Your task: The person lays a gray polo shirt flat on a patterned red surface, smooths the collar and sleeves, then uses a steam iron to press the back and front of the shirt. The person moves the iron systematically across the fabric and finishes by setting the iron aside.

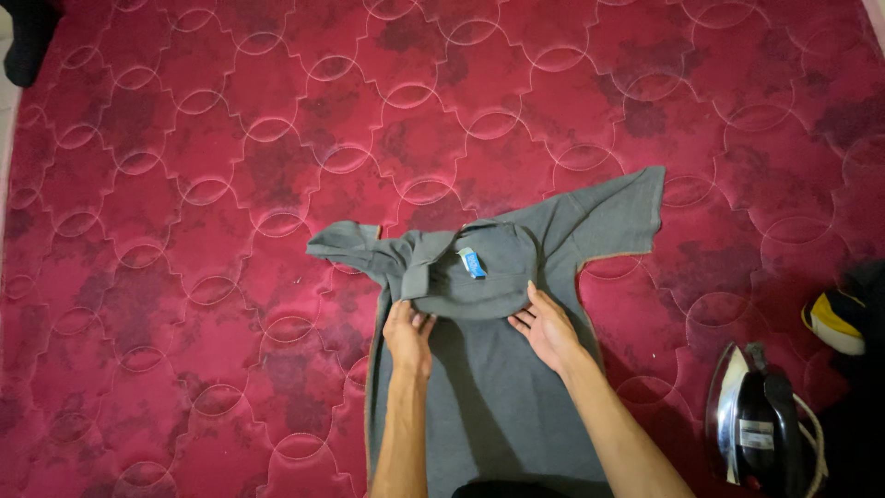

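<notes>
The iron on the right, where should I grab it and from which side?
Judging by its pose, take the iron by its black handle. It stands on its heel with the shiny soleplate facing left, so come in from the right with your right hand, away from the plate. Mind the cord looped beside it.

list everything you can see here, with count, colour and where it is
hooded top: one, grey, laid flat at centre on the mattress, hood folded down over the chest, one sleeve spread to the right, the other bunched to the left
tag: one, blue, inside the hood
mattress: one, red quilted, under everything
iron: one, black and silver, standing on end at lower right
dark object with yellow and white: one, right edge, unclear what it is
dark object: one, top left corner
left hand: one, on the hood's lower edge
right hand: one, on the hood's lower edge
</notes>
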